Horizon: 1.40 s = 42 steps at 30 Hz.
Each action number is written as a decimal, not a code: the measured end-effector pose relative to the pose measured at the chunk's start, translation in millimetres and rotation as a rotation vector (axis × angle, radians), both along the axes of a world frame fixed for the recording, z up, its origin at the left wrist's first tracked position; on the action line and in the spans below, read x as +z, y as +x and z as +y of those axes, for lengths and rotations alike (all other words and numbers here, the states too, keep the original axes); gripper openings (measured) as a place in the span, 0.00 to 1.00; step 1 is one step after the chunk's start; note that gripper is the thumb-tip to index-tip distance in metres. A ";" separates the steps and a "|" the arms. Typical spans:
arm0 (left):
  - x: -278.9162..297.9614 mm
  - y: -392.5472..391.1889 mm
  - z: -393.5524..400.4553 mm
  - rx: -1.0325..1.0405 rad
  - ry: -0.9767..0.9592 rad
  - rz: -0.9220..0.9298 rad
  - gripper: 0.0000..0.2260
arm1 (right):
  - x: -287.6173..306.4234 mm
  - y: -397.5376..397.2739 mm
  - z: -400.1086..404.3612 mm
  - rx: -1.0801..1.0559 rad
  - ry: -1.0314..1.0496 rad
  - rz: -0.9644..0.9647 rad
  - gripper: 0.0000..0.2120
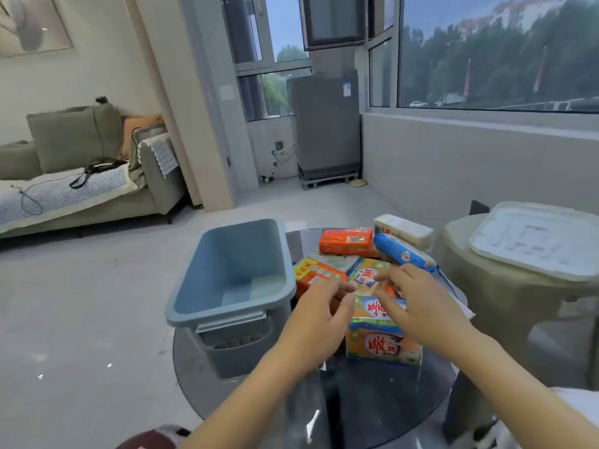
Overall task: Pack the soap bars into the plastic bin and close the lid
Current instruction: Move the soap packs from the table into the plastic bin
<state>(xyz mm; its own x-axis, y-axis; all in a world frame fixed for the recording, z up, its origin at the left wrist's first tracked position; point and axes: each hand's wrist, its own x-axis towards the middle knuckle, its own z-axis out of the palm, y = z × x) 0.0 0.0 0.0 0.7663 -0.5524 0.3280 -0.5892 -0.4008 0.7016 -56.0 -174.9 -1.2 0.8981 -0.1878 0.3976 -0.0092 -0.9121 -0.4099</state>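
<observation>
An empty blue-grey plastic bin [233, 270] stands open on the left part of a round dark glass table [382, 400]. To its right lies a pile of wrapped soap bars: an orange bar [345, 242], a white bar [403, 230], a blue bar [400, 252], an orange-yellow bar [309, 273] and a stack of green-and-orange bars [384, 345]. My left hand [316, 322] hovers over the pile beside the bin, fingers apart. My right hand [418, 299] reaches over the stack, fingers spread on the top bars. The white lid [534, 241] rests on a stool at the right.
A beige plastic stool [512, 306] stands close to the table's right side and carries the lid. A grey sofa [81, 176] is far left, a washing machine [325, 124] at the back. Open floor lies to the left of the table.
</observation>
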 end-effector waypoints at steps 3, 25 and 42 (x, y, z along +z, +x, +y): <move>-18.1 10.5 -10.2 -0.007 0.061 0.025 0.12 | -12.9 7.7 -11.4 -0.026 -0.044 0.055 0.16; -63.5 22.9 -18.6 -0.037 -0.131 0.376 0.11 | -21.3 19.1 -31.4 0.262 0.226 0.428 0.30; -36.3 8.5 -16.2 -0.189 -0.160 0.411 0.12 | -6.1 -7.1 -34.1 0.255 0.515 0.275 0.25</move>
